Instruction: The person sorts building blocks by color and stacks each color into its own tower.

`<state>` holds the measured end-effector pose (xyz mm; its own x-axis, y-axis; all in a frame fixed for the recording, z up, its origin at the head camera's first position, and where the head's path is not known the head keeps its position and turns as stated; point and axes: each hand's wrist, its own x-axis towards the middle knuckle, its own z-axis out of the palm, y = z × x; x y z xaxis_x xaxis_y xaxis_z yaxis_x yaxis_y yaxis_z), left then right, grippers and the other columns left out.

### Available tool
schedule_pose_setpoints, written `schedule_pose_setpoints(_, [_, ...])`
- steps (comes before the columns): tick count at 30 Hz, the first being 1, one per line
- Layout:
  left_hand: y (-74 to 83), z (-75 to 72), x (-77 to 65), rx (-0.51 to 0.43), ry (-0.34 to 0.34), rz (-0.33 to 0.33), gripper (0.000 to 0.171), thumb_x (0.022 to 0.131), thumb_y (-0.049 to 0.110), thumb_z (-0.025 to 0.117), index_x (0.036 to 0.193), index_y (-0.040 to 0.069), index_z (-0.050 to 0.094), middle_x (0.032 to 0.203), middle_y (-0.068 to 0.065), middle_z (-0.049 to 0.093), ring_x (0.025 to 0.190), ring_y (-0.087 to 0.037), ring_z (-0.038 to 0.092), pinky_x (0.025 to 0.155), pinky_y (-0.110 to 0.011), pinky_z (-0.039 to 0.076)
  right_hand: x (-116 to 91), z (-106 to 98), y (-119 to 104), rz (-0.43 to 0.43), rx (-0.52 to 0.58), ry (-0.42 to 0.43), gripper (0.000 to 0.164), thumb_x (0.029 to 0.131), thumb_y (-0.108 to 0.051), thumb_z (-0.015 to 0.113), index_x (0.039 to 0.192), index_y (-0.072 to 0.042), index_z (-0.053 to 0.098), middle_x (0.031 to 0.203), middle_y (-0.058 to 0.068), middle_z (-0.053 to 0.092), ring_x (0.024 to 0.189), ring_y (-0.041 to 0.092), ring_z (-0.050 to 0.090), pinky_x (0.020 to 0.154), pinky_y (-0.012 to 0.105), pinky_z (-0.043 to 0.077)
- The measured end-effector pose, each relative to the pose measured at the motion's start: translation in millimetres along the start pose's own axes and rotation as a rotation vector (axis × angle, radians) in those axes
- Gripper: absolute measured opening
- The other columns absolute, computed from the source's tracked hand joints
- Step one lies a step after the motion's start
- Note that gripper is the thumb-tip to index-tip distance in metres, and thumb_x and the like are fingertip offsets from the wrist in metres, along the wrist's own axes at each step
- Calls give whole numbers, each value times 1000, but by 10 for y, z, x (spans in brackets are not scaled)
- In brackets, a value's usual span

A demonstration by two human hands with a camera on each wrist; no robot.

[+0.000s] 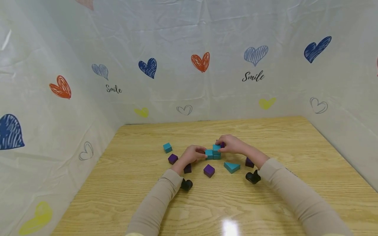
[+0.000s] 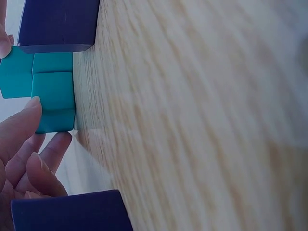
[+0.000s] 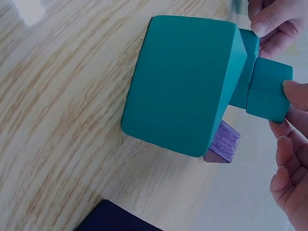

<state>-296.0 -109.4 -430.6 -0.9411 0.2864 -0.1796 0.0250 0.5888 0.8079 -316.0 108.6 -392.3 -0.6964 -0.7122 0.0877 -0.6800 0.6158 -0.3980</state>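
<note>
Two teal cubes stand side by side on the table, the left teal cube (image 1: 209,154) and the right lower cube (image 1: 217,157). My right hand (image 1: 232,144) pinches the upper teal cube (image 1: 216,149), which sits over the right lower one. With thumb and fingertips, my left hand (image 1: 193,154) holds the left cube at its outer side. The right wrist view shows the upper cube (image 3: 270,89) between thumb and fingers. A purple block (image 1: 222,144) is partly hidden behind the right hand.
Nearer me lie a purple cube (image 1: 209,170) and a teal triangular block (image 1: 231,167). Another teal cube (image 1: 167,147) and a purple block (image 1: 173,159) lie leftward. Dark purple blocks (image 1: 249,162) sit by the forearms. White curtains printed with hearts (image 1: 200,62) surround the table (image 1: 224,203).
</note>
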Motion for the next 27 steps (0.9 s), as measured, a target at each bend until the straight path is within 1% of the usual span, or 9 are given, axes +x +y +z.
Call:
schedule_pose_setpoints(5, [-6,2,10,5,0,0,37,84,20,67,119,10,62,110,-9,65,87,-16,56,65,-25,45,-4,-5,-12,10,16,-1,31,82,-13,67,106,5,65,103,17,62,87,23,58,76,35,49])
schedule_pose_setpoints(8, [-12,3,19,16,2,2,37,84,21,67,119,10,62,110,-8,65,90,-16,57,67,-25,45,-13,-3,-12,27,11,-9,37,81,-15,69,110,6,63,103,18,62,87,22,58,75,34,48])
schedule_pose_setpoints(10, [-17,6,23,19,1,4,37,84,21,67,119,10,62,110,-8,65,88,-15,57,67,-24,45,-22,4,-7,63,25,-26,43,80,-17,70,115,7,60,104,17,61,86,21,57,73,33,47])
schedule_pose_setpoints(14, [-20,4,18,18,0,5,37,84,21,68,118,11,62,109,-8,65,85,-14,56,64,-23,44,-33,65,9,175,79,-48,51,78,-17,72,119,8,55,101,14,61,86,20,55,73,33,46])
schedule_pose_setpoints(16, [-17,4,14,15,-1,1,37,83,22,68,119,11,62,110,-8,65,86,-14,56,64,-23,44,-32,109,12,226,106,-46,49,77,-15,72,117,8,55,98,12,62,86,21,56,75,34,47])
schedule_pose_setpoints(17, [-15,3,10,13,-2,1,37,83,22,68,119,11,62,110,-8,65,87,-14,56,65,-24,44,-32,133,12,249,112,-43,48,77,-15,72,115,8,55,94,11,62,84,21,55,74,34,47])
schedule_pose_setpoints(20, [-9,3,3,7,-4,0,38,84,21,68,119,11,62,110,-8,65,89,-15,56,67,-25,45,-31,185,1,302,135,-36,42,77,-14,73,109,7,57,89,9,61,78,19,53,69,31,46])
schedule_pose_setpoints(24, [-7,2,-2,4,-4,1,38,83,21,68,119,11,62,110,-8,65,90,-16,57,67,-25,45,-33,234,-14,334,168,-12,35,76,-14,73,103,5,60,88,9,62,75,17,52,67,29,44])
schedule_pose_setpoints(27, [-14,4,4,3,-3,1,38,83,22,68,119,10,62,110,-8,65,91,-16,57,68,-24,45,-39,252,-20,333,184,4,33,76,-13,73,102,5,60,87,9,62,75,18,53,67,30,45])
